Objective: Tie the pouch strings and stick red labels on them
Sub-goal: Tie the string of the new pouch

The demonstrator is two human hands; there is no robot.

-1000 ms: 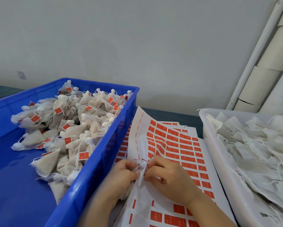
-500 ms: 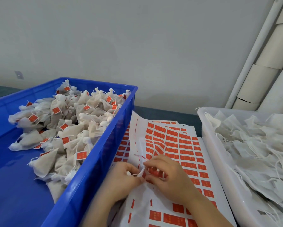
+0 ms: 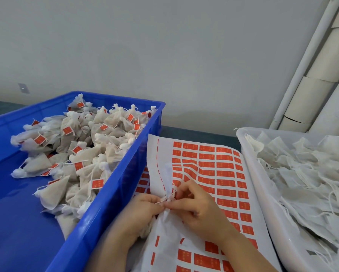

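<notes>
A small white mesh pouch (image 3: pixel 168 179) stands between my hands over the label sheets, its gathered top pointing up. My left hand (image 3: pixel 145 208) grips the pouch's body from below and pinches its neck. My right hand (image 3: pixel 199 205) pinches the thin white string (image 3: pixel 169 197) at the pouch's neck, fingertips meeting those of the left hand. Under both hands lie white sheets of red labels (image 3: pixel 213 165), with several gaps where labels have been peeled off.
A blue crate (image 3: pixel 113 195) on the left holds several tied pouches with red labels (image 3: pixel 80 146). A white tray (image 3: pixel 262 195) on the right is heaped with flat pouches and loose strings. A grey wall and white pipes stand behind.
The pouch's gathered top now stands up above my fingers. Both hands stayed in place, fingers working the string at the neck. The camera dipped slightly.
</notes>
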